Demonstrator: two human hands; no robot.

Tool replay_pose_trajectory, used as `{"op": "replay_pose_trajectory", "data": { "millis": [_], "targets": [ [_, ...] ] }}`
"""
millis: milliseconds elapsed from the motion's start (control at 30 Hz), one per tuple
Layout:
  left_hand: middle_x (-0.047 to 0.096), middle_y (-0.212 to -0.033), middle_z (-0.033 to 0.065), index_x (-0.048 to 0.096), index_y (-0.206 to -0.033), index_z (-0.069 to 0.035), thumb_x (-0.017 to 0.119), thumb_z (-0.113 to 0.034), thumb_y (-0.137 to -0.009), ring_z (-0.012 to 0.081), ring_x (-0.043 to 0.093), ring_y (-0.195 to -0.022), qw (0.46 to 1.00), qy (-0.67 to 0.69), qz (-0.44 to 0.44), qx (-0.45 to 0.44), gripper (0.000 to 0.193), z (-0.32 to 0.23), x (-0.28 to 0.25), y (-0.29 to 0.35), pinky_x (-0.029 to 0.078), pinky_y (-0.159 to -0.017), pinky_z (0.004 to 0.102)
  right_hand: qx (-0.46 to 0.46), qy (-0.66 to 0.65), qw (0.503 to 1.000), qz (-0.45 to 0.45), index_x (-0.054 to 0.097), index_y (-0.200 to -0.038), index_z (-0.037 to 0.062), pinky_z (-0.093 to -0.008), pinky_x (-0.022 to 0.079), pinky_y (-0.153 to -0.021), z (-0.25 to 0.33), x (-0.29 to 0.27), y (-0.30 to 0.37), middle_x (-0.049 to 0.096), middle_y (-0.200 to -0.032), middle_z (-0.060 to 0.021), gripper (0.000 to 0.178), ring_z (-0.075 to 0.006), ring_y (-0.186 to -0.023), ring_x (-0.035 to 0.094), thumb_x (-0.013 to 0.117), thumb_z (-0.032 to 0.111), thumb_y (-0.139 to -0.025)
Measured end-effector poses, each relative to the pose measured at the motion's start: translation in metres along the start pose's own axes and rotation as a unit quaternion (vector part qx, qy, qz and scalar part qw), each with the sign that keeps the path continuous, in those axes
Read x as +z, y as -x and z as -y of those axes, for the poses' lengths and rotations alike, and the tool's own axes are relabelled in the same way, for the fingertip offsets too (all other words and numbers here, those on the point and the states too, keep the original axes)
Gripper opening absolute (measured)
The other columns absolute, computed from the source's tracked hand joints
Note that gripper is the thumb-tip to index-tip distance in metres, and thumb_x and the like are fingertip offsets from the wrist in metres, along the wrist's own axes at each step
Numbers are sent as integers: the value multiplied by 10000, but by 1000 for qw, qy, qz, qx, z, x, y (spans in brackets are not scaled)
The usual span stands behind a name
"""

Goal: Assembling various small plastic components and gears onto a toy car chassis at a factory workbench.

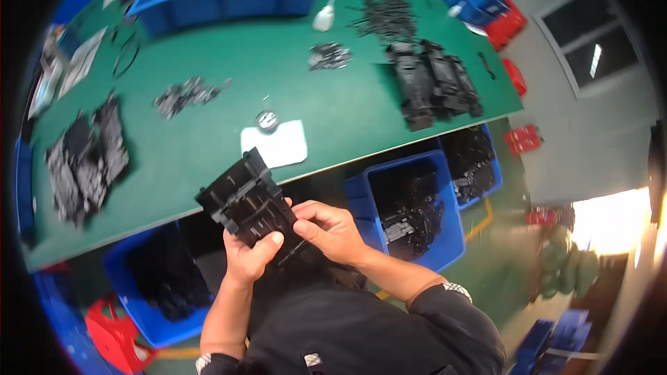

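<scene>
Between both hands, a black moulded plastic part (249,198) with ribs and slots is held tilted just in front of the table's near edge. My left hand (251,253) grips its lower edge, thumb lying over the face. On the right side, my right hand (326,230) pinches the part's edge between thumb and fingers; some of those fingers are hidden behind it. Just beyond the part, a white sheet (285,144) lies on the green table (208,142), and a small round black-and-white tin (267,121) rests at its far edge.
Black moulded parts (417,87) lie at the table's right, with dark thin pieces (392,14) beyond. Small-part piles (330,55) sit mid-table; crumpled black pieces (87,160) lie left. A blue bin (229,7) stands far back. Blue crates (451,232) of black parts sit under the near edge.
</scene>
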State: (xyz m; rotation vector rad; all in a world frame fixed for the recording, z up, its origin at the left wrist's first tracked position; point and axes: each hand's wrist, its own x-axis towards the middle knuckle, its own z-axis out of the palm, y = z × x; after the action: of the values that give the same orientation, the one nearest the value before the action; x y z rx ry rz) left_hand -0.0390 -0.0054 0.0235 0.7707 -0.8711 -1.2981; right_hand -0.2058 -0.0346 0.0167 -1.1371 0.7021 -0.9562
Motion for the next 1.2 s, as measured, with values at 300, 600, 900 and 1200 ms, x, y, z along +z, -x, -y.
{"op": "replay_pose_trajectory", "data": {
  "millis": [300,600,900,1200],
  "targets": [
    [530,-1178,162,510,-1193,66,674,-122,-808,235,521,-1097,983,-5,181,-8,458,-36,62,-32,395,-981,369,-121,71,949,-283,633,-924,35,-206,403,-693,83,-134,-2,554,-806,65,99,-37,-732,481,655,125,-888],
    [613,-978,192,637,-993,18,654,-141,-861,290,602,-824,771,354,526,-50,207,-100,130,-47,504,-721,365,-39,174,909,-377,645,-941,9,-277,500,-707,162,-312,-71,671,-858,-44,175,-132,-746,624,584,170,-911],
    [611,-906,165,636,-952,12,662,-118,-851,276,600,-773,765,390,507,-84,168,-112,117,-38,485,-634,364,21,290,866,-407,685,-887,-32,-327,485,-737,151,-337,-125,678,-852,-87,216,-181,-795,624,659,173,-824],
    [624,-997,161,640,-953,6,742,-109,-742,281,623,-882,960,-87,235,127,261,-111,-1,6,502,-783,352,-24,550,766,-333,677,-1057,-18,-270,478,-787,166,-351,-117,696,-944,-92,372,-141,-844,623,682,290,-848]
  ]
}}
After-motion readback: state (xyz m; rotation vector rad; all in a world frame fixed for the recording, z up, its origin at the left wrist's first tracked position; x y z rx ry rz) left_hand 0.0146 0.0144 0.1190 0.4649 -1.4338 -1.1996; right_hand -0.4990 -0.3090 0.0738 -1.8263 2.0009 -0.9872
